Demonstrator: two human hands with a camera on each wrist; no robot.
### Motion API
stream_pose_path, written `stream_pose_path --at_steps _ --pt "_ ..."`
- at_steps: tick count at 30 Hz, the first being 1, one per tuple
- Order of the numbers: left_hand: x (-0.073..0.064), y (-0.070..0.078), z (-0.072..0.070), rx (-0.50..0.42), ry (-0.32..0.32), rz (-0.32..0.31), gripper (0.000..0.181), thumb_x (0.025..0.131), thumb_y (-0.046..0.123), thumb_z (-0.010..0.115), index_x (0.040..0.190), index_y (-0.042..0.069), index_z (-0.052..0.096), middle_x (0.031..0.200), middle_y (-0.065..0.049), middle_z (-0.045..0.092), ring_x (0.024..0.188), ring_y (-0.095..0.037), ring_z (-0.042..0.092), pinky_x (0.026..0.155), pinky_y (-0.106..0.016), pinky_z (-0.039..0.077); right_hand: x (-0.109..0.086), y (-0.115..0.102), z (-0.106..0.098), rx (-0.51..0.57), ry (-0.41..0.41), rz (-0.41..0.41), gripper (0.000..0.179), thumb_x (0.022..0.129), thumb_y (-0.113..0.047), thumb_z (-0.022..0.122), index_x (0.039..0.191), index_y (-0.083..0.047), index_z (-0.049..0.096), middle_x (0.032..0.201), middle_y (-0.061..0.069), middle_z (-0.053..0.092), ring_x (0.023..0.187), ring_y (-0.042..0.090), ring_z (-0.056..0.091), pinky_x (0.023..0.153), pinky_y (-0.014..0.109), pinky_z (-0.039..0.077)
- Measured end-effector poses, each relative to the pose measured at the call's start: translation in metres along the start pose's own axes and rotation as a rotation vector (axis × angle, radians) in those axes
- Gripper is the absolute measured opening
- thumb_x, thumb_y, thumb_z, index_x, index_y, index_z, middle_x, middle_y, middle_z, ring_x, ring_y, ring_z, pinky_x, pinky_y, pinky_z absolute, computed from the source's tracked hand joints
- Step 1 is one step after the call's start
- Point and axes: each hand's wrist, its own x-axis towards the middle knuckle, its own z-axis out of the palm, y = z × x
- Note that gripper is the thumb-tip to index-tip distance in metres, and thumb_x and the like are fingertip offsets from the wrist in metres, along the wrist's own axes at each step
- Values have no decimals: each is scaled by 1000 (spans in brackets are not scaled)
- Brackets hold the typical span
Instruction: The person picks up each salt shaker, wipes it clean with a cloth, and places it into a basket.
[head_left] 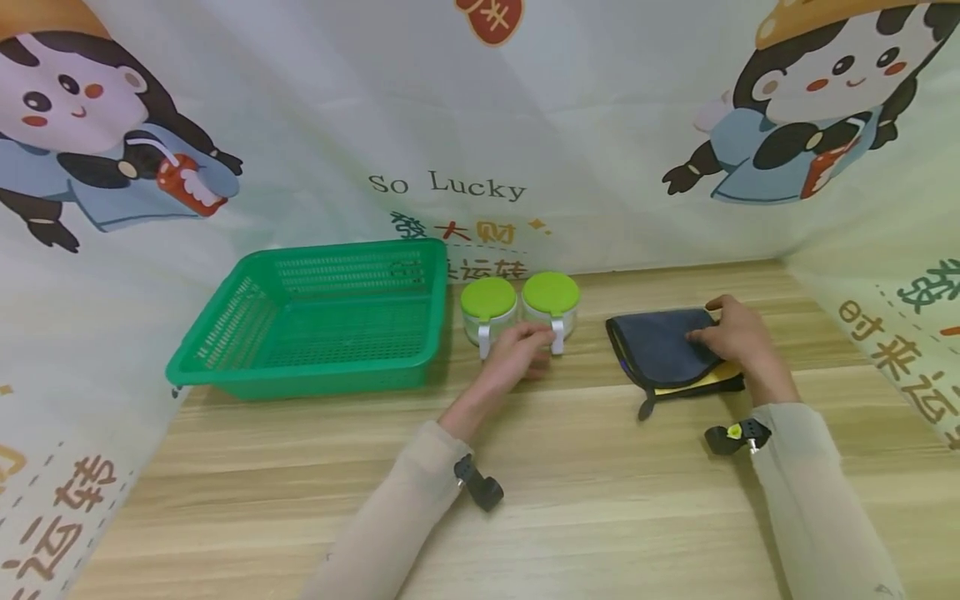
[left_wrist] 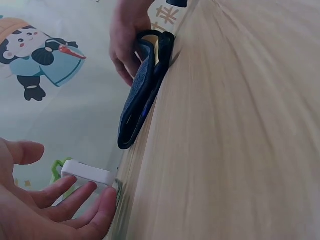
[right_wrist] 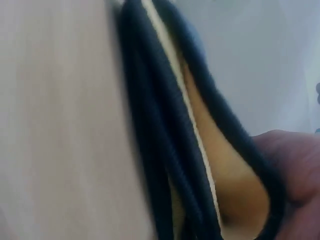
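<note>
So from my end, the right hand [head_left: 741, 333] is on the cloth [head_left: 656, 340], which lies folded on the table [head_left: 577, 492], right of the mugs. Thumb's on top of it, near the right edge. I honestly can't tell whether the fingers are pinching it or just resting there, since the lower ones are hidden. The cloth is dark blue-grey outside, yellow inside, with black trim and a little loop [head_left: 647, 407] at the near corner. The right wrist cam has the layers gaping apart, yellow showing between them, pretty blurry though.

The left hand [head_left: 517, 354] isn't gripping anything: fingers loosely bent, thumb well apart in its own wrist view. It's just in front of the two mugs, near their white handles, and I can't make out whether a fingertip actually touches one. The left mug [head_left: 488, 300] and right mug [head_left: 551, 293] stand upright side by side, both with green lids on, handles facing me.

Left of those sits the green basket [head_left: 315, 375], right up near the printed backdrop [head_left: 600, 125]. Both sleeves are pale, with a small black camera at each wrist.
</note>
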Motion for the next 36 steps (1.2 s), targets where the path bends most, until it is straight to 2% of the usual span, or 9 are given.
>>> stream_pose_path --at_steps 4,7,10,14,19,23,27,32,36 --pt "3 1 1 0 -2 -32 41 95 31 56 128 7 57 125 -10 59 112 -35 60 90 -43 55 1 3 1 78 -13 60 79 84 -22 68 140 17 27 133 42 39 121 54 40 100 59 38" --pt "5 3 2 -4 -3 -59 42 95 32 56 128 8 57 125 -9 59 113 -34 59 90 -42 54 1 4 1 192 -81 99 80 86 -19 66 141 20 22 139 41 33 122 48 42 100 52 41" --pt "8 4 4 -13 -8 -81 42 94 32 56 129 8 57 127 -10 57 115 -33 58 93 -42 53 0 4 -1 296 -119 112 71 90 -24 62 139 19 31 137 36 39 103 29 56 86 34 51" --pt "10 3 7 -19 -19 -96 40 94 31 56 126 7 58 127 -9 56 115 -31 56 96 -42 51 -1 0 -5 382 -117 105 69 97 -39 52 139 13 38 131 30 45 77 8 58 67 21 52" --pt "13 2 11 -62 -45 -102 38 93 30 57 120 3 60 120 -9 60 115 -29 55 100 -42 48 -4 -10 -14 340 -71 69 69 99 -44 42 141 11 35 133 31 44 91 22 58 72 26 50" --pt "15 1 12 -96 -58 -106 37 94 28 57 121 4 60 119 -10 63 117 -28 55 102 -41 47 -7 -22 -20 324 -52 56 70 100 -44 41 142 11 32 138 34 39 112 42 50 91 47 47" --pt "17 -1 10 -113 -80 -96 34 96 26 54 122 5 60 123 -12 61 120 -28 54 102 -41 46 -12 -33 -26 322 0 43 74 99 -49 40 144 9 31 141 34 37 119 47 44 99 58 39" --pt "22 -6 10 -145 -101 -64 32 99 24 50 121 5 61 127 -14 59 123 -29 53 104 -40 45 -19 -43 -32 312 81 12 70 98 -49 42 138 9 41 133 32 44 113 45 47 91 55 42" --pt "26 -9 11 -142 -72 -38 33 101 25 48 117 2 64 124 -14 62 119 -26 57 102 -38 47 -24 -48 -36 292 149 -32 64 98 -50 43 127 6 51 119 27 51 100 37 50 80 42 42"
